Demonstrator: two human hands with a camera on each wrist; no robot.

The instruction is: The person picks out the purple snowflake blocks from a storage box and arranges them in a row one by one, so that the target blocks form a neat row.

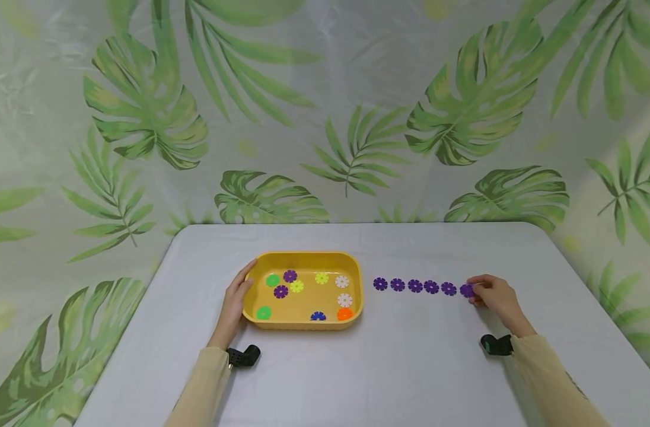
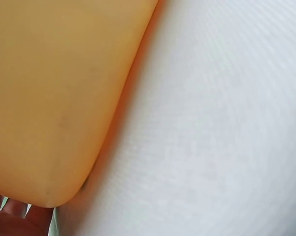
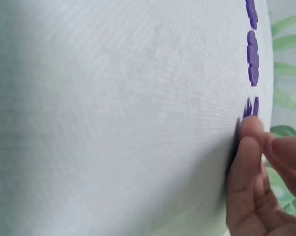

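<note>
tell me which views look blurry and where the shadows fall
Head view: fairly clear, the yellow tray and purple pieces readable, a soft shadow beside the right sleeve; left wrist view: tray surface soft, an orange tinge along its edge; right wrist view: white cloth hazy at left, darker shadow beside the right hand.

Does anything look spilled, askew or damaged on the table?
Nothing stands out: the purple pieces form a nearly straight row beside the yellow tray, the mixed-colour pieces lie inside the tray, and the right hand pinches the row's end piece. No damage shows.
</note>
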